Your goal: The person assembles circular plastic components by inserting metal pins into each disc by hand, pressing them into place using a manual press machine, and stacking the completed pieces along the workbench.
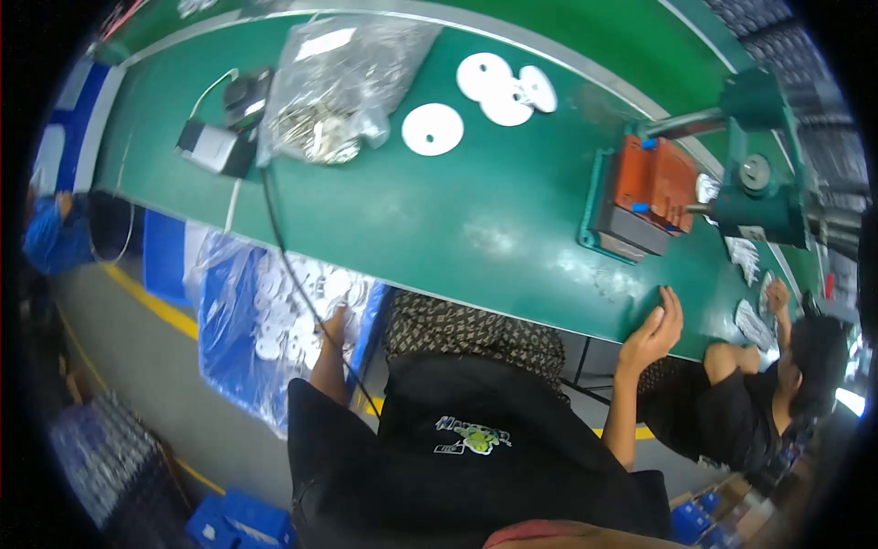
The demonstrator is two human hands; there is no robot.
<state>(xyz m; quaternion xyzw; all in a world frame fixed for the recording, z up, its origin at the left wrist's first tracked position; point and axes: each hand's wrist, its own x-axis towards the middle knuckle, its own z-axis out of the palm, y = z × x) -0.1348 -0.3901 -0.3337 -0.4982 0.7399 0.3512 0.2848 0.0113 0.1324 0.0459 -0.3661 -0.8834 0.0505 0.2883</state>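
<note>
My left hand (335, 326) reaches down into a blue bin (368, 331) lined with clear plastic. Many white round plastic parts (291, 309) fill that bin, and the hand touches them. Its fingers are small and blurred, so whether they grip a part does not show. At the front edge of the green table (512, 197), my right hand (655, 333) rests with its fingers loosely stretched and nothing in them. On the tabletop lie one white disc (433, 129) with a hole and a small overlapping group of white discs (506, 102) behind it.
A clear bag of small metal parts (320, 128) lies at the back left beside a black-and-white box (216, 146). A green press (754, 174) with an orange-red fixture (654, 183) stands at right. A black cable (277, 220) hangs past my left arm. Another person (764, 393) sits at right.
</note>
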